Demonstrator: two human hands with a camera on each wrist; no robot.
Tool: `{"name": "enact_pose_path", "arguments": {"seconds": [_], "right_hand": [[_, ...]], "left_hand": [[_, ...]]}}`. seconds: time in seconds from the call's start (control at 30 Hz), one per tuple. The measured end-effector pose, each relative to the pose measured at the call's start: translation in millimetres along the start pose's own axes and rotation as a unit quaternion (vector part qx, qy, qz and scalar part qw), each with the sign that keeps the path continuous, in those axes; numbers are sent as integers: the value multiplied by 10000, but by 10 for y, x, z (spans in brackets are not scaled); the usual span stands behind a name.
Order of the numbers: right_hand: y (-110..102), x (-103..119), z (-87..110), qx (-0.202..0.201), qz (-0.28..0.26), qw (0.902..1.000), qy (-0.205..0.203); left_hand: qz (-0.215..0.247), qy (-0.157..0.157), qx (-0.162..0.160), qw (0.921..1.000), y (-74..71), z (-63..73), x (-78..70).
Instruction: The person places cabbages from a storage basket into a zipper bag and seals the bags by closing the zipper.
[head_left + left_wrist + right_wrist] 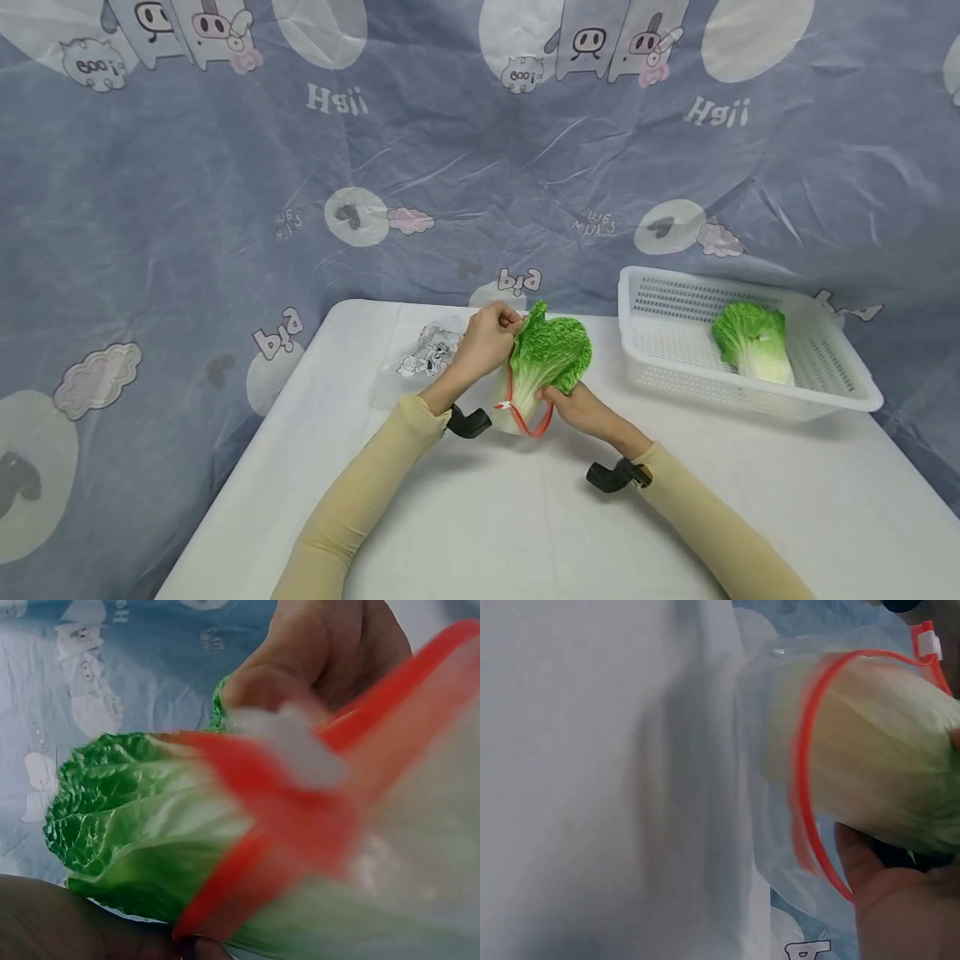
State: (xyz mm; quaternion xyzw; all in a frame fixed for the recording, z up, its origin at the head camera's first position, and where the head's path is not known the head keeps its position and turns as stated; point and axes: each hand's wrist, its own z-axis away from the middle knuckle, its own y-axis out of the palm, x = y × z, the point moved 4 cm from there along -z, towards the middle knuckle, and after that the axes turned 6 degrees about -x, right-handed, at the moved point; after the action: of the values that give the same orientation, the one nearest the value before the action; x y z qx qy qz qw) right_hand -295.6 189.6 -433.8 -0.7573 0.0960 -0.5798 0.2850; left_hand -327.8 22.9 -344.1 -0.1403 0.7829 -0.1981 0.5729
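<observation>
A napa cabbage [551,354] stands leaf end up, its pale base inside a clear zip bag [780,847] with a red rim and a white slider [504,405]. The red rim loops around the cabbage at a slant. At the upper left, my left hand [489,340] has curled fingers beside the leaves and pinches the bag's edge; the exact contact is partly hidden. Lower on the right, my right hand [572,407] grips the rim, with its thumb against the cabbage. In the left wrist view, the slider and red strip [300,810] are blurred in front of the cabbage.
A white perforated basket [675,367] stands at the right back with another cabbage [753,343] lying in it. Left of the hands, clear plastic with a cartoon print [427,354] lies on the white table [480,525]. A patterned curtain [450,150] hangs behind.
</observation>
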Motion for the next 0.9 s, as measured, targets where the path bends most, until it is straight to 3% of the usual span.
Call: {"name": "enact_pose_path", "arguments": {"seconds": [0.17,0.3,0.4,0.63,0.9], "right_hand": [[18,17,44,760,194,9966,-267],[5,14,42,1078,307,9934,-260],[-10,25,19,919,383,9945,-334],[57,84,-60,-160,980,9942,-418],[183,295,-156,-6,1265,9872,-973]], "left_hand": [[-121,263,-47,9996,3,38,-45],[-366,458,102,9982,16,87,-96],[-475,514,189,9974,3,126,-154],[-516,592,412,9961,-43,241,-273],[-378,723,224,9964,-15,256,-329]]}}
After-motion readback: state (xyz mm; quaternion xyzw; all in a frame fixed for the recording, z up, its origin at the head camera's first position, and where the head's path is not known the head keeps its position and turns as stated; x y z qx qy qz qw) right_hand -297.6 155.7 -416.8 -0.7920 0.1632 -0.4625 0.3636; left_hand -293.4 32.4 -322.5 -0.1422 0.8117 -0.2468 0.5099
